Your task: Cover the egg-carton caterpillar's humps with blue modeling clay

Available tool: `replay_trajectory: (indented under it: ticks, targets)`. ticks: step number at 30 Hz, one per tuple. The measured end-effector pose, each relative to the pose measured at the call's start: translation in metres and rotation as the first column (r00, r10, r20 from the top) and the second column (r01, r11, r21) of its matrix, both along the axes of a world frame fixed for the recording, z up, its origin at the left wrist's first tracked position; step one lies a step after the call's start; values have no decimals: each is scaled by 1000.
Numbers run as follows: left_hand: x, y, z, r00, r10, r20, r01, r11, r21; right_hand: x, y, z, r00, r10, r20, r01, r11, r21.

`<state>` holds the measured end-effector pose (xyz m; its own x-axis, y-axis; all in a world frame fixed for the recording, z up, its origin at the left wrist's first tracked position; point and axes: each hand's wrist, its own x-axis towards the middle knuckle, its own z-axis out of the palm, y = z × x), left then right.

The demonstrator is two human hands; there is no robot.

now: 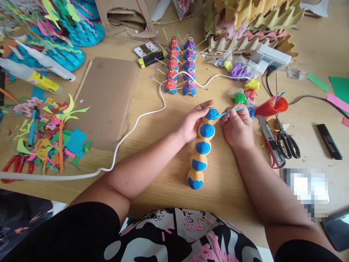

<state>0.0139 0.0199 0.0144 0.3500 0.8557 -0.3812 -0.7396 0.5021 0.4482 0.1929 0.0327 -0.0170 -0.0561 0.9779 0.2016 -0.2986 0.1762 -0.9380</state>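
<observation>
A strip of egg-carton cups (201, 157) lies lengthwise on the table in front of me, each cup bearing a patch of blue modelling clay. My left hand (192, 123) grips the far end of the strip from its left side, thumb near the farthest cup. Between the thumb and fingers of my right hand (239, 127) is a thin blue modelling tool (226, 114). Its tip touches or nearly touches the blue clay on the farthest cup. Beyond my hands stand two rows of decorated carton cups, red ones (171, 86) and purple ones (189, 87), with pins stuck in them.
A white cable (141, 115) crosses the table. At left are paper scraps (76, 141), a cardboard sheet (106, 98) and a glue bottle (40, 80). To the right stand an orange cup (268, 106), a utility knife (271, 140), scissors (288, 143) and a black marker (329, 142).
</observation>
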Motion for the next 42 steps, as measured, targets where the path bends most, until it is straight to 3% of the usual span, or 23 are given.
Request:
replay_trajectory:
  ticks: [5, 14, 21, 42]
  targets:
    - [-1, 0, -4, 1000, 0, -9, 0, 1000, 23, -5, -1, -7, 997, -37, 73, 33, 998, 51]
    - [0, -1, 0, 1000, 13, -27, -12, 1000, 29, -7, -4, 4, 977, -20, 212, 8, 998, 59]
    - [1, -3, 2, 999, -4, -40, 5, 1000, 31, -7, -3, 0, 994, 12, 111, -16, 999, 38]
    - [0, -4, 1, 995, -15, -99, 16, 1000, 14, -4, -3, 1, 972, 49, 231, -63, 997, 52]
